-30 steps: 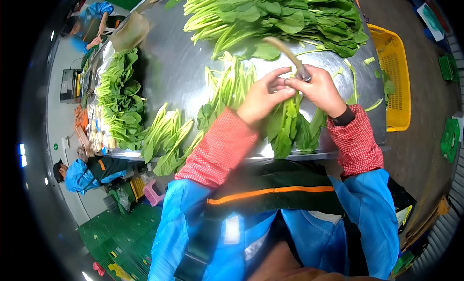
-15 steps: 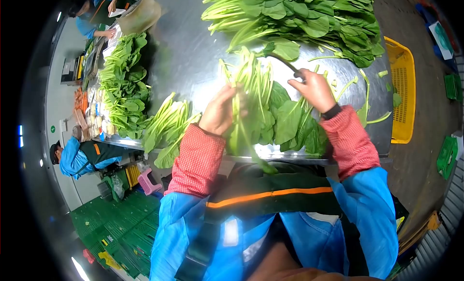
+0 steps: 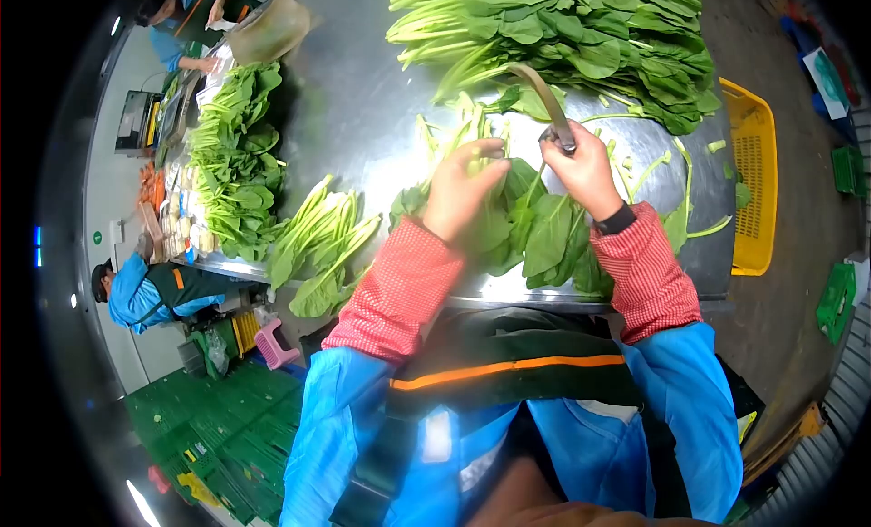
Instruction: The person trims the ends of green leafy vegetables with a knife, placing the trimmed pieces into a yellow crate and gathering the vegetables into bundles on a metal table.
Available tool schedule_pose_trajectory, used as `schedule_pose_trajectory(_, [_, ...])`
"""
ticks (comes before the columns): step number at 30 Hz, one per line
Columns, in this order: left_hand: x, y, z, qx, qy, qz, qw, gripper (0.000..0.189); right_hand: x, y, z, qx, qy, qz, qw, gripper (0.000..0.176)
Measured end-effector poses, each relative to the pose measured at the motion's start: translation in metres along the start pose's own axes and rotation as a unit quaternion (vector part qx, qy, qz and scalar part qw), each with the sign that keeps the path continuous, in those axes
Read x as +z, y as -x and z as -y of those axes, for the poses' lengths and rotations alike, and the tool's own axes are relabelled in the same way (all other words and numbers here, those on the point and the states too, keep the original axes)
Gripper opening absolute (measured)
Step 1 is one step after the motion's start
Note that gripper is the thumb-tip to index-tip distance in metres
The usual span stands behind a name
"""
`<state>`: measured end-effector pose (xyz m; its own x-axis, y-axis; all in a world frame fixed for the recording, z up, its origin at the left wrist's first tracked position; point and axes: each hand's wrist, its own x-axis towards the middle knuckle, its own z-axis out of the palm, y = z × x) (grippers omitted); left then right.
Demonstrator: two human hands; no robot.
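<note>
The person's right hand (image 3: 581, 169) was closed around one end of a slim curved tool (image 3: 547, 99), whose far end arched up and away over the work. The left hand (image 3: 464, 187) was beside it, fingers bent and thumb a little apart from them; it was blurred, and I couldn't tell whether it had a stalk pinched. Under and between the hands lay long-stalked leafy greens (image 3: 549, 235), their broad leaves towards the worker at the near edge of the metal table (image 3: 340, 82).

Beyond the hands was a big heap of greens (image 3: 581, 37), stalks pointing left. A smaller bunch (image 3: 318, 237) lay at the near edge to the left, next to a long row of greens (image 3: 238, 164). Trimmed stalks (image 3: 688, 178) were scattered near the right hand, and a yellow crate (image 3: 768, 178) stood just past the table's right end. Two co-workers in blue were off to the left.
</note>
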<state>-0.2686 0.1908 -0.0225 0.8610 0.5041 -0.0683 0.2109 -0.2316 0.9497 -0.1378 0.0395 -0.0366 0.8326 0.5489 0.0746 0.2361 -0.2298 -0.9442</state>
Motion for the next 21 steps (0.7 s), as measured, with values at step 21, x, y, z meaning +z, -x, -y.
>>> schedule_pose_trajectory(21, [0.030,-0.017,-0.036,-0.111,-0.011,0.127,0.986,0.031,-0.057,0.046,-0.007,-0.127,0.184,-0.048,0.974,0.015])
